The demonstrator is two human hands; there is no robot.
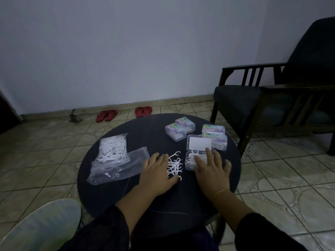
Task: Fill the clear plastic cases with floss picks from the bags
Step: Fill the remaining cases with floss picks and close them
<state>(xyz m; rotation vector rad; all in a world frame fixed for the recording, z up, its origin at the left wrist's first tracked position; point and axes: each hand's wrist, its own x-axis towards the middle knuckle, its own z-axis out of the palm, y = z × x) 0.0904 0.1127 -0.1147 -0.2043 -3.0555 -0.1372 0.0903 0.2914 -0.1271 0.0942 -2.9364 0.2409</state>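
Note:
An open clear plastic case (189, 164) lies on the round dark table (137, 129), its lid (200, 144) standing up behind it and white floss picks inside. My right hand (211, 169) rests flat over the case with straight fingers pressing on the picks. A loose pile of white floss picks (175, 164) lies between my hands. My left hand (157, 171) lies flat on the table, touching the pile's left side. A bag of floss picks (113, 148) sits at the left, with an emptier clear bag (117, 167) beside it.
Two closed cases (179, 131) with coloured labels stand at the back of the table, and two more stacked ones (215, 136) sit behind the open lid. A dark armchair (272, 98) stands to the right. Red sandals (125, 113) lie on the tiled floor.

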